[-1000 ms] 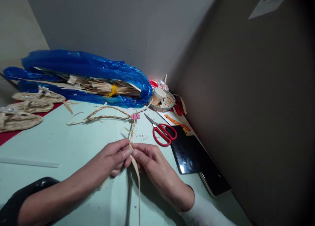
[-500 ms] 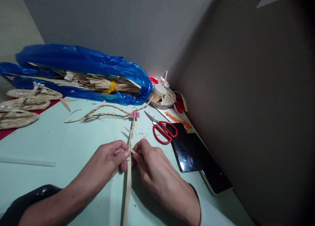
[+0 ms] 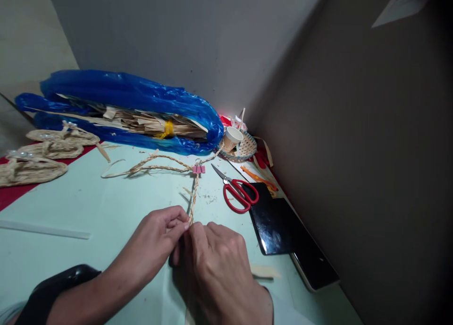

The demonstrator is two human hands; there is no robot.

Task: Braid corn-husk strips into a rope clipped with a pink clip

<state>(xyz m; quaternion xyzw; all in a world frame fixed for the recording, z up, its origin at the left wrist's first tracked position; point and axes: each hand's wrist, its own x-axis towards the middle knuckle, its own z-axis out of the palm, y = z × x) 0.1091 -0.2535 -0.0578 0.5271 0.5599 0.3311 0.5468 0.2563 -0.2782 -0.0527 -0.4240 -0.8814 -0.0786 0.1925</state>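
Note:
A thin straw braid (image 3: 194, 195) runs down the pale green table from a pink binder clip (image 3: 198, 169). My left hand (image 3: 164, 230) pinches the braid's lower end between thumb and forefinger. Right beside it, my right hand (image 3: 217, 259) is closed at the same end, its knuckles up, and its fingertips are mostly hidden. A pale flat strip (image 3: 264, 271) sticks out to the right from behind my right hand. Looped braided cord (image 3: 159, 167) lies left of the clip.
Red-handled scissors (image 3: 235, 192) lie right of the braid, beside black flat devices (image 3: 271, 226). Behind are a blue plastic bag (image 3: 134, 91) of straw and a basket (image 3: 247, 148) holding a paper cup (image 3: 233, 137). Woven sandals (image 3: 35, 169) sit at left; a white strip (image 3: 46, 229) lies nearer.
My right hand has turned knuckles-up and moved lower. The pale strip that hung down toward me now shows out to the right. The whole view has shifted slightly.

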